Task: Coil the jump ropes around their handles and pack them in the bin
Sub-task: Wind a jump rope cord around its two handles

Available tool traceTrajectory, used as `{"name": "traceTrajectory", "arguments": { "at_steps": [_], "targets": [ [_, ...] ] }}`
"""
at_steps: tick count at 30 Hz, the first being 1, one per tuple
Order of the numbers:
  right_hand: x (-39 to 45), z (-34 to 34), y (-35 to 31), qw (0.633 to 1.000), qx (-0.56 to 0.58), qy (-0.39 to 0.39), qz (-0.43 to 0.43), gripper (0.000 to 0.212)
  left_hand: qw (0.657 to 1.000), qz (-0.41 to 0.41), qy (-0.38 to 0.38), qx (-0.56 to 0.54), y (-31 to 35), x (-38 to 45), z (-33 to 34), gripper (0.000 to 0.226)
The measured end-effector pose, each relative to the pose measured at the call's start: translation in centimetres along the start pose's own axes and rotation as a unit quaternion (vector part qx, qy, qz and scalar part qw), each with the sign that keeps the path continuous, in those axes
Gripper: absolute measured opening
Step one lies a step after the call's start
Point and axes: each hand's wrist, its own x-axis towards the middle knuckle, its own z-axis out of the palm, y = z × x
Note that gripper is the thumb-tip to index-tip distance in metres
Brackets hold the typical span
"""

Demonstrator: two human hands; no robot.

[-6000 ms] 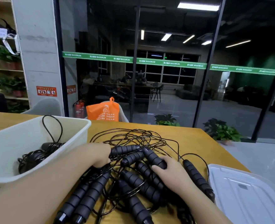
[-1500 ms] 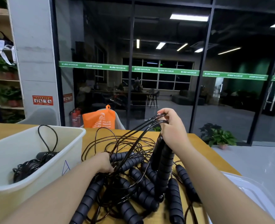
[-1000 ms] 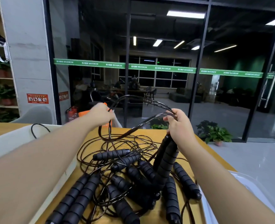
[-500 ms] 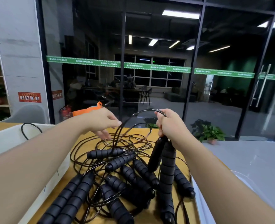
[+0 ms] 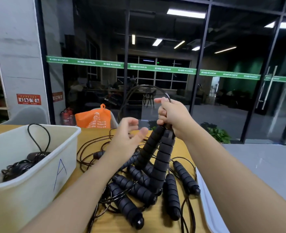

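The foreground is evenly and softly lit, leaving only faint shadows on the tabletop (image 5: 157,222). Behind the glass wall (image 5: 155,47) the room is dim, with bright ceiling light strips (image 5: 186,13) showing as glare. Wide-angle distortion bows the frame lines toward the edges. The left hand (image 5: 125,140) is slightly motion-blurred.

Right hand (image 5: 174,118) grips two handles (image 5: 157,158) and a rope loop (image 5: 144,87) above the table (image 5: 95,133); left hand (image 5: 127,140) open beside them; bin (image 5: 38,174) at left edge.

Bare forearms, apparently no sleeves
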Motion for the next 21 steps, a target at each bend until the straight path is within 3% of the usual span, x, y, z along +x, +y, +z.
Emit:
{"name": "traceTrajectory", "arguments": {
  "at_steps": [2,4,11,14,21],
  "targets": [
    [-0.4,0.5,0.0,1.0,0.017,-0.01,-0.003,0.029,0.996,-0.027,-0.078,-0.017,-0.4,-0.7,0.9,0.097],
    [-0.9,0.9,0.3,0.999,0.034,-0.015,0.0,0.031,0.991,-0.046,-0.126,0.016,-0.6,-1.6,1.8,0.11],
    [-2.0,1.1,3.0,0.995,0.093,0.039,-0.024,0.034,0.988,-0.09,-0.112,0.06,-2.2,-3.8,3.4,0.101],
    [-2.5,0.9,3.3,0.992,0.108,0.059,-0.025,0.034,0.989,-0.095,-0.09,0.062,-2.4,-4.5,3.8,0.081],
    [-4.5,0.4,4.9,0.995,-0.065,0.03,-0.068,0.021,0.992,-0.115,0.046,0.035,-2.2,-5.3,4.6,0.055]
  ]
}}
